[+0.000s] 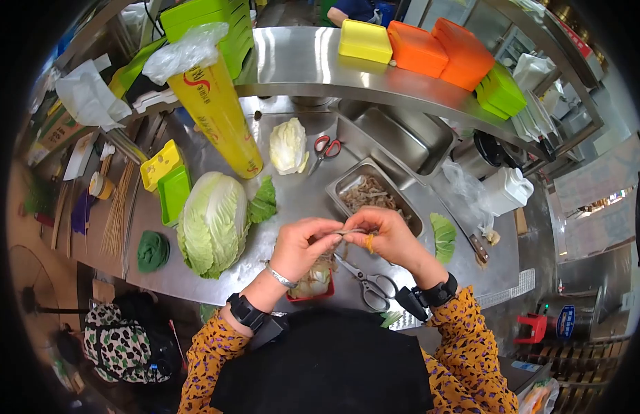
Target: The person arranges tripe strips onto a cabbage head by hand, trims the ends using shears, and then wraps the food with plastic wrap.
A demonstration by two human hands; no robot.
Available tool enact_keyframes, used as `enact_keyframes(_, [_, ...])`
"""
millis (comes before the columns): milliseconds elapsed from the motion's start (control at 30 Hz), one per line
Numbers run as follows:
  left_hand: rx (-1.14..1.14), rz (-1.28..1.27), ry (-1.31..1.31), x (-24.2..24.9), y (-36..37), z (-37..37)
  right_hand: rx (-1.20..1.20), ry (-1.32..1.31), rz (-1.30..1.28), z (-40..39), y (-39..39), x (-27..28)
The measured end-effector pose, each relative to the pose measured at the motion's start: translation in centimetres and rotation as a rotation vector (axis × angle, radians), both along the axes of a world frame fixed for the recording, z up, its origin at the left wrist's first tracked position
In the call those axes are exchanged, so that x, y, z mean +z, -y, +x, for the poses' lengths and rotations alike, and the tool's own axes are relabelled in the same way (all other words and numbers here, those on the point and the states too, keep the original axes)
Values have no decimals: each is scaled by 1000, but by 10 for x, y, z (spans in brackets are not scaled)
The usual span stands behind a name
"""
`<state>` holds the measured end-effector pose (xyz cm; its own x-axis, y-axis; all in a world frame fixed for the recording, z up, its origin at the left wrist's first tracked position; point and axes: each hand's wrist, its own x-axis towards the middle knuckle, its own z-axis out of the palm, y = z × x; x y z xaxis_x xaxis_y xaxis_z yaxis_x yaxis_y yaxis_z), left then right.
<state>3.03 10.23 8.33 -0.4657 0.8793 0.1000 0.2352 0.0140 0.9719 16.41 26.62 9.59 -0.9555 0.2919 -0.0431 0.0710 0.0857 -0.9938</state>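
Observation:
Between their fingertips, my left hand (301,241) and my right hand (383,233) pinch one small greyish piece that looks like a shrimp (345,233). Just beyond my right hand is a metal tray (336,192) holding a heap of similar pieces (370,194). Below my hands, a red container (313,297) with pale contents is partly hidden by my left wrist. Grey-handled scissors (372,286) lie open beside it. A large cabbage (213,224) rests to the left, near a loose green leaf (263,201).
Farther back are a small cabbage (288,146), red-handled scissors (325,150) and a metal sink (396,138). A yellow film roll (220,114) leans at the left. At the right lie a leaf (442,237) and a knife (478,248). Someone's arm (337,15) shows beyond the shelf.

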Motion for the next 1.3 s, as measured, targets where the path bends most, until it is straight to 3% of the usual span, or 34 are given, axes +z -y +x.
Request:
enact_keyframes(67, [54,10,-114,-11,11,-3,34,86,-73,4,10,-4])
enact_keyframes(200, [10,-56,31,-32,51,-12,59,148,-80,20,20,-35])
enact_keyframes(333, [-48,-194,163,-43,85,-4,141,236,-263,32,39,-57])
enact_keyframes(467, [68,-215,316,-92,101,5,102,253,-283,30,50,-86])
enact_keyframes(600, [221,-245,154,-119,98,7,59,249,-118,18,59,-117])
enact_keyframes(800, [276,-221,163,-141,95,4,-92,225,148,8,63,-132])
enact_keyframes(1067, [314,-173,-145,-143,94,2,-122,193,206,10,54,-143])
enact_keyframes(1233, [306,-192,-99,-134,94,1,-244,148,179,24,37,-139])
enact_keyframes(1300, [305,-199,-66,-128,95,2,-183,226,246,38,30,-136])
